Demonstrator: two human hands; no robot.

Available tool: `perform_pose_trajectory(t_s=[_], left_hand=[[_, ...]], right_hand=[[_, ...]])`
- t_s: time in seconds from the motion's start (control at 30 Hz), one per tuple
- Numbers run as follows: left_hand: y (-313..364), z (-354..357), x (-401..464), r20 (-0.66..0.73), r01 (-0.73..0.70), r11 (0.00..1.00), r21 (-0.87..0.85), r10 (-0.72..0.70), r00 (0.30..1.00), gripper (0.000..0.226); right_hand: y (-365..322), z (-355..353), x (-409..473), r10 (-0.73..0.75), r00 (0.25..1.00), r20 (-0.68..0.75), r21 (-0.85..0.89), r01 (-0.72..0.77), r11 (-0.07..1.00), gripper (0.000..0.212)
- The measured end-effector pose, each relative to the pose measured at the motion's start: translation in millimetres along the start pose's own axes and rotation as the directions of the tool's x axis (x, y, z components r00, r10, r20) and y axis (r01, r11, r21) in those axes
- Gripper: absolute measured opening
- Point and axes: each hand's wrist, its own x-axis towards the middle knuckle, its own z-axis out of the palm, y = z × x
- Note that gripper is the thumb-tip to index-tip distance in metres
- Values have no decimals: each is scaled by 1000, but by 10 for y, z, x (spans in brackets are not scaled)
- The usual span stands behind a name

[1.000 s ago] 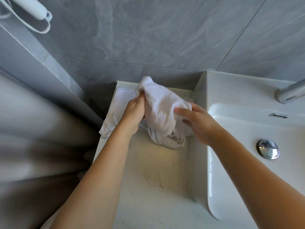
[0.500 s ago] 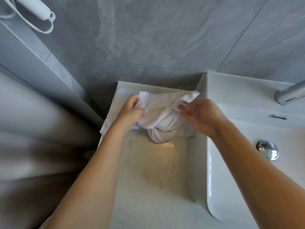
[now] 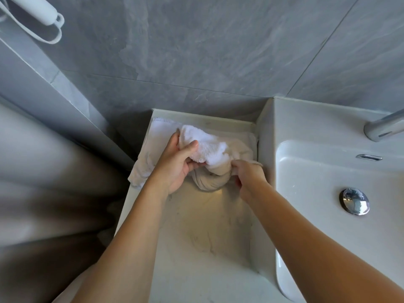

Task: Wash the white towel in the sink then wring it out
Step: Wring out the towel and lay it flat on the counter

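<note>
Grey marbled wall tiles (image 3: 218, 51) backed a pale stone countertop (image 3: 196, 248), with the white ceramic sink (image 3: 328, 171) standing to its right, its chrome drain plug (image 3: 355, 204) and chrome tap spout (image 3: 384, 126) in view. On the countertop's far end, left of the sink and not in it, lay the white terry towel (image 3: 209, 149), part spread flat, part bunched, with a twisted coil (image 3: 209, 182) at its near edge. The left hand (image 3: 175, 165) gripped a raised fold, thumb on top and fingers curled beneath. The right hand (image 3: 247, 173) pinched the cloth just beside the coil, fingers curled down. Half a second earlier both hands had held a wide fold stretched between them, higher up; now that fold was gathered into the left hand, and the right hand had dropped lower, closer to the coil. A white looped cord (image 3: 43, 33) hung at the upper left.
</note>
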Motion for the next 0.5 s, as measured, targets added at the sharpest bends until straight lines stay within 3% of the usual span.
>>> perform_pose_trajectory(t_s=[0.07, 0.17, 0.3, 0.37, 0.43, 0.5], left_hand=[[-37, -81, 38, 19, -2, 996, 90, 0, 1000, 64], [-57, -100, 42, -6, 26, 888, 460, -26, 1000, 88], [-74, 16, 107, -124, -60, 784, 618, 173, 977, 68], [-55, 30, 147, -159, -102, 732, 674, 278, 947, 54], [-1, 16, 159, -199, -112, 698, 707, 349, 916, 45], [94, 5, 141, -316, -106, 747, 656, 399, 861, 39]], right_hand=[[-46, -22, 28, -46, 998, 38, 25, 45, 999, 16], [-84, -78, 69, -121, 988, 99, 61, 116, 991, 41], [-148, -112, 19, -209, 943, 259, 140, 178, 974, 34], [-163, -118, 14, -299, 938, 174, -6, 305, 952, 34], [-204, -158, 11, -455, 887, 74, -162, 461, 873, 30], [-284, -170, -18, -519, 853, 56, -71, 522, 850, 24]])
